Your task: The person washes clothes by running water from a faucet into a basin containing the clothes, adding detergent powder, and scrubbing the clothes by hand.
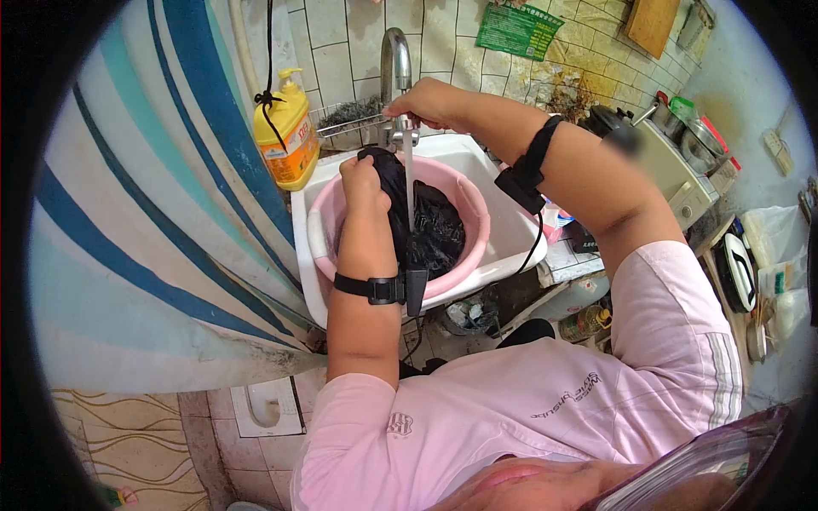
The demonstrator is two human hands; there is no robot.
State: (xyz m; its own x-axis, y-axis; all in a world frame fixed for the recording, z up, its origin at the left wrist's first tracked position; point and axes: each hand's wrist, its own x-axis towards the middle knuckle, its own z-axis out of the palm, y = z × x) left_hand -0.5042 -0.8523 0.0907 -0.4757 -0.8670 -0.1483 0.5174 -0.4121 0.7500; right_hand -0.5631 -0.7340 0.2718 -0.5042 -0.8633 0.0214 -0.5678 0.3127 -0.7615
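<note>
My left hand is closed on the edge of a bunched black cloth, perhaps a garment, which lies wet in a pink basin. The basin sits inside a white sink. Above it, my right hand is closed at the metal faucet, its fingers against the lower neck; exactly which part they grip is partly hidden. A stream of water runs from the spout onto the cloth. The cloth's full shape cannot be made out.
Left of the sink stands a yellow pump bottle beside a striped curtain. A wire rack holding a dark scrubber is behind the basin. Pots stand at right. Straps with dark devices are on both forearms, with a hanging cable.
</note>
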